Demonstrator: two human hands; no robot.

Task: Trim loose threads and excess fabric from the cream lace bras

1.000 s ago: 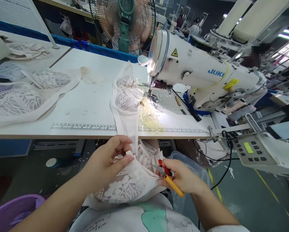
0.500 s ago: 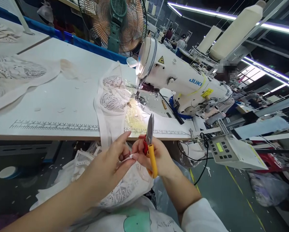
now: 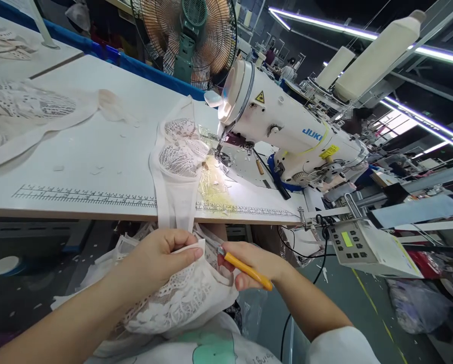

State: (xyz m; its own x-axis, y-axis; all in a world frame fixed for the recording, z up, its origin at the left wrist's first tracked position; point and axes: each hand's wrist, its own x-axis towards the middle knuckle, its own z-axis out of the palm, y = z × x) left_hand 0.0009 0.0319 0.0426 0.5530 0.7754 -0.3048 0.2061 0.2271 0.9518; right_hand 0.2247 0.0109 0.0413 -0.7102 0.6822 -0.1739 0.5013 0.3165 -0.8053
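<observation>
Orange-handled scissors [image 3: 248,271] have tipped over from upright, gripped in the right hand [image 3: 255,260]; the left hand [image 3: 166,255] pinches the lace garment [image 3: 177,303] below the table's near edge [image 3: 78,214], work apparently unfinished.

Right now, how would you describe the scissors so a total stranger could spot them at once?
Start at the big white sewing machine, then look below the front edge of the table to the person's right hand. The scissors are in its grip, beside the white lace garment. Their bright orange handle sets them apart from that pale fabric.
</observation>
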